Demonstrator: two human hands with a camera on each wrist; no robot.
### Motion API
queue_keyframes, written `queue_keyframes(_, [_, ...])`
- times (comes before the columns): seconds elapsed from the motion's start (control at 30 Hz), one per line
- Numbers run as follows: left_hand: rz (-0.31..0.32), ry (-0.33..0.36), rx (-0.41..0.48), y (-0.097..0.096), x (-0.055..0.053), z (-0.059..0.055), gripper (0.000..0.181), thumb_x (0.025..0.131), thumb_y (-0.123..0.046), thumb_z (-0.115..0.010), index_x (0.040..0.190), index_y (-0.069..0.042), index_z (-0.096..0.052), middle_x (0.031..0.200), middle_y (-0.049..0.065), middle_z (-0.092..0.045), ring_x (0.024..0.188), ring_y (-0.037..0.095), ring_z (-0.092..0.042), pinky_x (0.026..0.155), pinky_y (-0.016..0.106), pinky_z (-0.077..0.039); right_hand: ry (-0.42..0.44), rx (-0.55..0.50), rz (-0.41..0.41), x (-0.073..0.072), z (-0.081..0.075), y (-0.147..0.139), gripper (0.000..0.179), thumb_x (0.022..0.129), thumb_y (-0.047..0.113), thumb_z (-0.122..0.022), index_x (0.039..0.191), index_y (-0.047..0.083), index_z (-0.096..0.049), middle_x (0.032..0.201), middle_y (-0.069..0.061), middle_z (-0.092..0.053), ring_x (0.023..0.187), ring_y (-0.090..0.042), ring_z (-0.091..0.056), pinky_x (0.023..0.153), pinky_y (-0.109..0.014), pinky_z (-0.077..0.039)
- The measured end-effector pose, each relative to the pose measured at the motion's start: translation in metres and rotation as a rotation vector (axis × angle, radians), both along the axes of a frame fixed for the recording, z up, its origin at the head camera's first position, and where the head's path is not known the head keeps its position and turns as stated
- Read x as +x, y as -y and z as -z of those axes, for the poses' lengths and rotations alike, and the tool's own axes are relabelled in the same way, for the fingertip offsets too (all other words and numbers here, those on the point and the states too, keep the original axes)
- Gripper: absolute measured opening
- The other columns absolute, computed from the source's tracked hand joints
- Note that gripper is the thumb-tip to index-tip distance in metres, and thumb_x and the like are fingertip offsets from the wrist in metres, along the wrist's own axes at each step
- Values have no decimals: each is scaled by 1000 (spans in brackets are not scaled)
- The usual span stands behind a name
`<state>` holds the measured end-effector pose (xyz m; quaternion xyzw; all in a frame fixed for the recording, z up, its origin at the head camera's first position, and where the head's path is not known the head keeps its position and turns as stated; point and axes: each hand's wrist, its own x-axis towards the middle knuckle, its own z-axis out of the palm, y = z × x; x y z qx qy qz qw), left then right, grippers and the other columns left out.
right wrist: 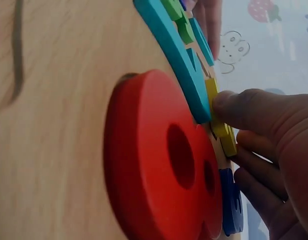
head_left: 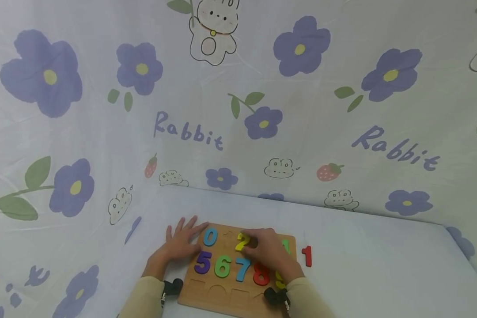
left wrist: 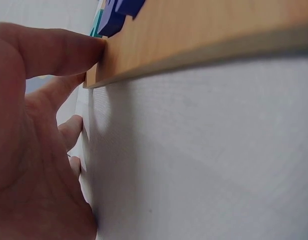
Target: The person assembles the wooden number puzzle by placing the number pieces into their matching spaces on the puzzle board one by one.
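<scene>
A wooden number puzzle board (head_left: 196,300) lies flat on the table. My right hand (head_left: 270,249) pinches the yellow number 2 (head_left: 242,242) at the upper row; in the right wrist view the thumb rests on the yellow 2 (right wrist: 214,100) with fingers behind it. Whether the piece sits fully in its recess is hard to tell. My left hand (head_left: 181,242) lies at the board's left edge, its fingers spread; the left wrist view has thumb and index finger touching the board's edge (left wrist: 143,70). Between the blue 0 (head_left: 210,237) and the 2 is a bare recess (head_left: 227,235).
A red number 1 (head_left: 307,256) lies on the white table right of the board. Seated pieces include the purple 5 (head_left: 202,263), green 6 (head_left: 222,266), blue 7 (head_left: 243,269) and red 8 (head_left: 261,274). A flower-printed curtain (head_left: 302,110) hangs behind.
</scene>
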<state>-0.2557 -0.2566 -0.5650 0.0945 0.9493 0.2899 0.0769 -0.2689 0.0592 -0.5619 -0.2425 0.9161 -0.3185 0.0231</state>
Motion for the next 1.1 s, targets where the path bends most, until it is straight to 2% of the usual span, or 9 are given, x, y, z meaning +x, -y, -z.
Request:
queue_keyframes(0.07, [1, -1, 2, 0, -1, 1, 75, 91, -25, -70, 164, -24, -53, 182, 21, -24, 168, 57, -1, 125, 85, 9, -13, 10, -7, 0, 0, 1, 51, 96, 26, -86, 144, 16, -74, 126, 1, -80, 101, -14, -66, 96, -35, -63])
queue_keyframes(0.3, [-9, -42, 20, 6, -12, 25, 75, 91, -29, -71, 164, -25, -53, 182, 18, -23, 168, 55, 1, 125, 83, 14, -30, 11, -15, 4, -5, 1, 50, 95, 24, -86, 143, 14, -74, 121, 1, -80, 96, -14, -66, 89, -30, -62])
queue_keyframes(0.4, [-5, -49, 21, 5, -11, 24, 76, 90, -28, -70, 164, -25, -53, 182, 19, -23, 168, 56, 0, 125, 84, 13, -29, -46, -23, 7, -9, -4, 49, 95, 22, -85, 142, 14, -75, 123, -1, -80, 96, -18, -67, 86, -32, -62])
queue_keyframes(0.47, [-1, -48, 26, 5, -9, 21, 76, 90, -28, -70, 164, -27, -53, 182, 20, -24, 168, 57, -1, 125, 84, 12, -11, -75, -16, 10, -14, -9, 49, 95, 22, -85, 142, 14, -74, 127, -3, -80, 102, -22, -70, 90, -39, -64])
queue_keyframes(0.53, [5, -56, 35, 5, -7, 19, 75, 90, -28, -69, 163, -27, -54, 181, 22, -25, 167, 59, -2, 124, 85, 12, 5, -75, 2, 12, -20, -15, 51, 95, 25, -86, 144, 17, -74, 134, -3, -79, 115, -26, -73, 99, -48, -65])
queue_keyframes(0.63, [10, -57, 53, 4, -5, 15, 75, 89, -28, -70, 162, -28, -55, 180, 24, -27, 166, 61, -3, 123, 86, 12, -1, -42, 34, 16, -27, -27, 53, 94, 29, -88, 144, 18, -74, 142, -2, -76, 133, -31, -71, 110, -57, -59])
queue_keyframes(0.9, [-3, -48, 21, 7, -11, 24, 76, 90, -29, -70, 164, -26, -53, 182, 19, -24, 168, 56, -1, 125, 84, 11, -2, -4, 95, 22, -41, -70, 54, 92, 28, -90, 143, 18, -74, 145, -1, -74, 141, -33, -67, 116, -59, -54])
queue_keyframes(1.0, [0, -53, 27, 6, -9, 23, 75, 90, -28, -70, 164, -25, -53, 181, 20, -25, 168, 57, -1, 125, 84, 11, -9, 22, 119, 24, -40, -89, 55, 92, 30, -90, 143, 18, -74, 144, -1, -75, 136, -32, -70, 111, -56, -59])
queue_keyframes(1.1, [14, -71, 51, 6, -7, 22, 75, 90, -29, -71, 163, -28, -54, 180, 22, -26, 166, 60, -3, 123, 87, 11, -14, 31, 123, 25, -38, -109, 56, 91, 29, -91, 144, 18, -74, 143, -4, -76, 107, -26, -78, 95, -47, -67])
